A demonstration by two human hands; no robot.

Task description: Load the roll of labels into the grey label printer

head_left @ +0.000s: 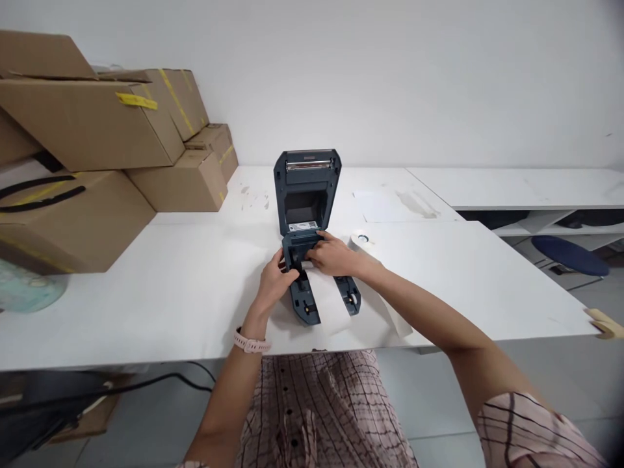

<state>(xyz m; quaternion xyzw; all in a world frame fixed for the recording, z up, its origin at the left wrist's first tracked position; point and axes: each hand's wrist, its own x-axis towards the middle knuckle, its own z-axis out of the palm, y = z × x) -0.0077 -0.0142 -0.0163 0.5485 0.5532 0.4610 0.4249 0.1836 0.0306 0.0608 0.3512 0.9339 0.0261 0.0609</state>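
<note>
A dark grey label printer (308, 312) stands on the table with its lid (280, 195) raised. My left hand (276, 279) grips the printer's left side, the thumb over the inner edge and the fingers around the outside. My right hand (334, 255) reaches into the printer body, its fingers bent at the upper end of a white label paper strip (327, 300). This strip runs down over the printer's front edge. What lies beneath the right fingers is partly hidden. Beyond my right wrist, a roll of white labels (361, 242) sits beside the printer, with a loose strip trailing forward.
Cardboard boxes (88, 123) are stacked at the left of the white table (195, 286). A translucent greenish container (29, 286) stands at the far left edge. A paper sheet (375, 207) lies behind the roll. At the right are a shelf unit (536, 221) and a blue stool (570, 253).
</note>
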